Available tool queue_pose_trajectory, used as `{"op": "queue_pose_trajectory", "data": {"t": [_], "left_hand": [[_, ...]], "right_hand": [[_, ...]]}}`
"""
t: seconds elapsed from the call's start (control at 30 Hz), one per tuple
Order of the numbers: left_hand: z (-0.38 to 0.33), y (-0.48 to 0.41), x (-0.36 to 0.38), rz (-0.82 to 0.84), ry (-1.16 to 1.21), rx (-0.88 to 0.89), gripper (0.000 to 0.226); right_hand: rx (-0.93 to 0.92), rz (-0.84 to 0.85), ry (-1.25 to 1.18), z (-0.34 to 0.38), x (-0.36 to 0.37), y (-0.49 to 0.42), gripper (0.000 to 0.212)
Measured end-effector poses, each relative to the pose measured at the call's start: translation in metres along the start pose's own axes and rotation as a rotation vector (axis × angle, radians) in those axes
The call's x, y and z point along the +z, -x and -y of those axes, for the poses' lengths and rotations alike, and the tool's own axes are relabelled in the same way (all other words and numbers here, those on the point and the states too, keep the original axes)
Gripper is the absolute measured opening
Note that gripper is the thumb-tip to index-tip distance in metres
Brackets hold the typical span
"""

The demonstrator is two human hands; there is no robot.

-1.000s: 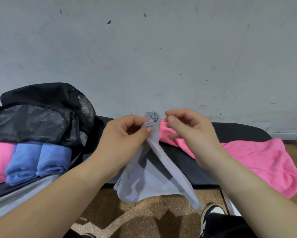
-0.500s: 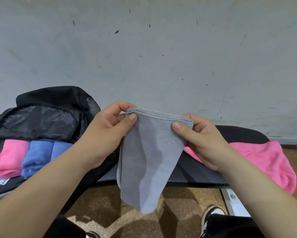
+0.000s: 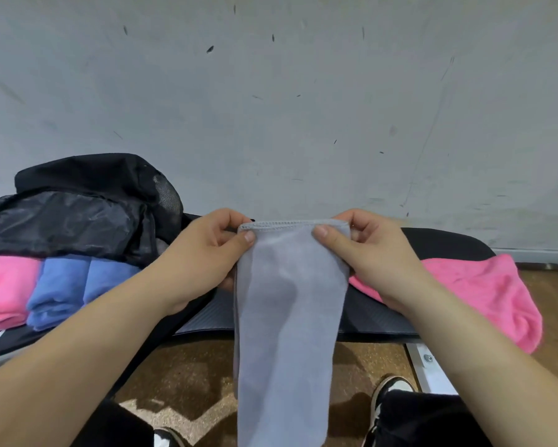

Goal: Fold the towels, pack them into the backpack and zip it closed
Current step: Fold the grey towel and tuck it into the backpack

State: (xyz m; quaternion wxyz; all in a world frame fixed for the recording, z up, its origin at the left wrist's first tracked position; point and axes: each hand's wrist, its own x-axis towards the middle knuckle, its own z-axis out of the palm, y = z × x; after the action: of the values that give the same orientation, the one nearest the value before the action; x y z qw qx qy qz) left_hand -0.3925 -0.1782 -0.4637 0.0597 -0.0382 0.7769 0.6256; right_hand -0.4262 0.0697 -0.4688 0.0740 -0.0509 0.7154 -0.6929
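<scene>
A grey towel hangs in the air in front of me, folded lengthwise. My left hand pinches its top left corner and my right hand pinches its top right corner, with the stitched edge stretched flat between them. The black backpack lies open at the left. Inside it sit a folded pink towel and two folded blue towels side by side. An unfolded pink towel lies on the black bench at the right.
A grey scuffed wall rises right behind the bench. Below is brown speckled floor, my shoes and dark trouser legs. A white metal bench leg shows at the lower right.
The grey towel went from a bunched strip gripped at one point to a flat band. My hands have drawn apart along its top edge, and it now hangs longer.
</scene>
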Motion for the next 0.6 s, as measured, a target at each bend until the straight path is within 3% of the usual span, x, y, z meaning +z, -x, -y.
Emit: {"op": "queue_pose_trajectory", "data": {"t": [0.13, 0.23, 0.37, 0.47, 0.53, 0.6], "left_hand": [[0.019, -0.024, 0.000, -0.066, -0.172, 0.057, 0.005], [0.031, -0.046, 0.001, -0.208, -0.424, 0.172, 0.007], [0.039, -0.069, 0.011, -0.260, -0.262, 0.093, 0.013], [0.048, -0.089, 0.015, -0.305, -0.282, 0.088, 0.018], [0.052, -0.099, 0.018, -0.314, -0.313, 0.063, 0.016], [0.055, -0.105, 0.023, -0.272, -0.302, 0.022, 0.030]], "right_hand": [[0.043, 0.003, 0.092, -0.018, -0.004, -0.020, 0.011], [0.000, -0.105, 0.295, -0.027, -0.007, -0.039, 0.007], [0.114, -0.119, 0.166, -0.042, -0.002, -0.065, 0.012], [0.073, -0.171, 0.226, -0.056, 0.001, -0.086, 0.008], [0.048, -0.171, 0.258, -0.063, 0.001, -0.097, 0.017], [0.087, -0.086, 0.244, -0.067, 0.000, -0.102, 0.042]]}}
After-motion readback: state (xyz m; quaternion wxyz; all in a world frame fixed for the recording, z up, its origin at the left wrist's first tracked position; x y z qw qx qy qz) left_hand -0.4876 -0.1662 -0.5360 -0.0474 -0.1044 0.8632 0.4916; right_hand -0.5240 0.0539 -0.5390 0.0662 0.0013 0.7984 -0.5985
